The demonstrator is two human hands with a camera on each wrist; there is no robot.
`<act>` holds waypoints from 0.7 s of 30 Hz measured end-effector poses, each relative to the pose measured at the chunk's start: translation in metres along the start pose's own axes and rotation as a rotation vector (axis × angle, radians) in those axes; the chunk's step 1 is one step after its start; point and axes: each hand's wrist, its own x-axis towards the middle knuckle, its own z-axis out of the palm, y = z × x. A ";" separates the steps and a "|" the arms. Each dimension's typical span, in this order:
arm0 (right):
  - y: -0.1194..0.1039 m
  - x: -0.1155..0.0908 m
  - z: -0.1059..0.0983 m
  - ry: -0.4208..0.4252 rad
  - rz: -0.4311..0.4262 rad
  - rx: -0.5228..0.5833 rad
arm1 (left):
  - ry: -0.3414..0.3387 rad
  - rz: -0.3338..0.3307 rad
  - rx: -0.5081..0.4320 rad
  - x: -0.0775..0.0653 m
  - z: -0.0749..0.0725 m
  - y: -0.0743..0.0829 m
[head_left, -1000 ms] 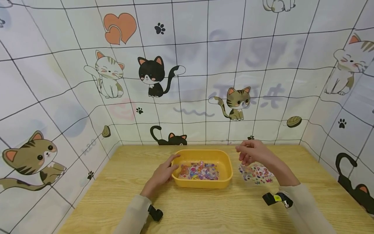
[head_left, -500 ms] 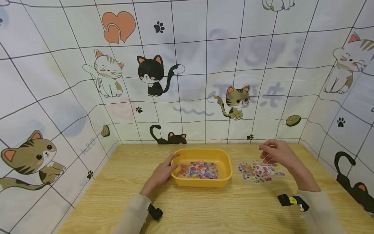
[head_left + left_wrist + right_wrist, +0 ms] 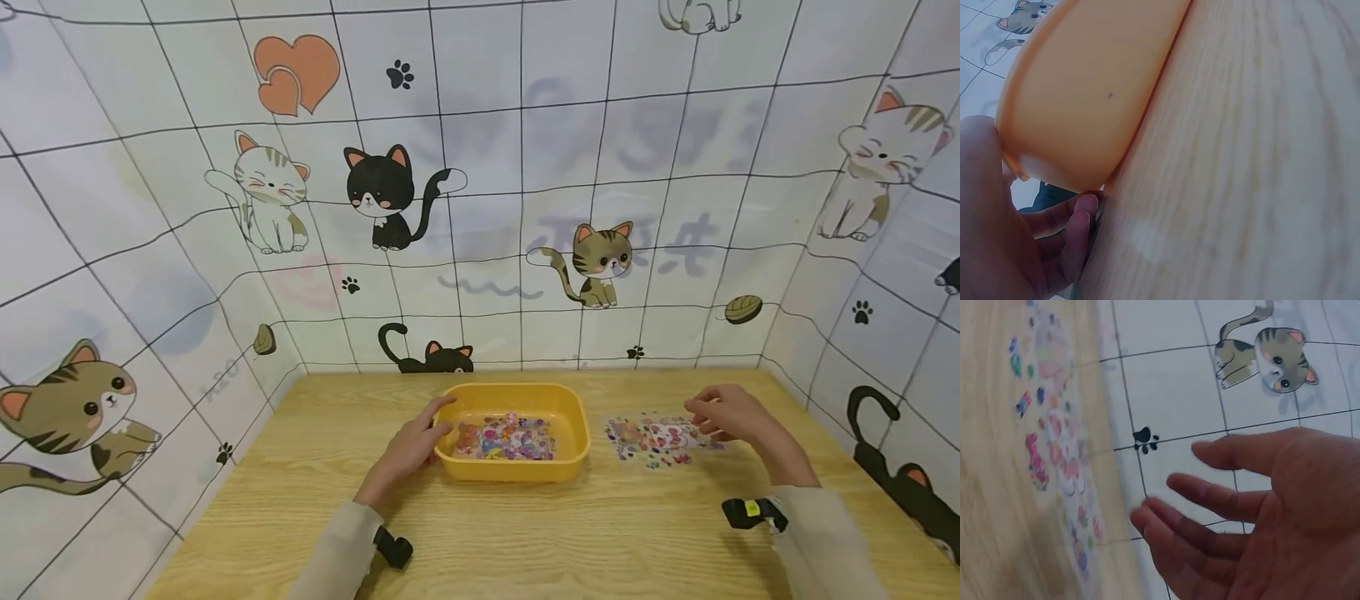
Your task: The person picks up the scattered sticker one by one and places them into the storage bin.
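My left hand holds the left end of a yellow plastic basin, with fingertips over its rim. In the left wrist view the thumb side lies at the rim of the basin, and the other fingers curl low beside its wall. Colourful cartoon stickers lie inside the basin. My right hand hovers over the right end of a clear sticker sheet on the table. In the right wrist view its fingers are loosely bent and apart, with nothing between them.
The wooden table meets a white cloth wall printed with grid lines and cats at the back and sides. A black wrist camera is strapped to the left sleeve, another camera to the right.
My right hand has moved right from beside the basin, then lowered toward the right end of the sticker sheet. The left hand stays at the basin, and the head view has shifted slightly.
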 end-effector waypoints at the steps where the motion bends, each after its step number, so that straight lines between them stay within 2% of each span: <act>1: 0.004 0.002 0.000 0.010 0.009 -0.025 | 0.002 -0.003 -0.001 0.000 0.000 0.000; 6: 0.019 0.009 0.002 0.025 0.083 -0.162 | 0.006 -0.005 -0.002 0.000 -0.001 -0.001; 11: 0.028 0.013 0.010 0.008 0.131 -0.196 | 0.008 -0.004 0.008 -0.001 0.000 -0.001; 21: 0.030 0.011 0.016 0.073 0.169 -0.334 | -0.001 -0.004 0.012 0.000 0.000 -0.001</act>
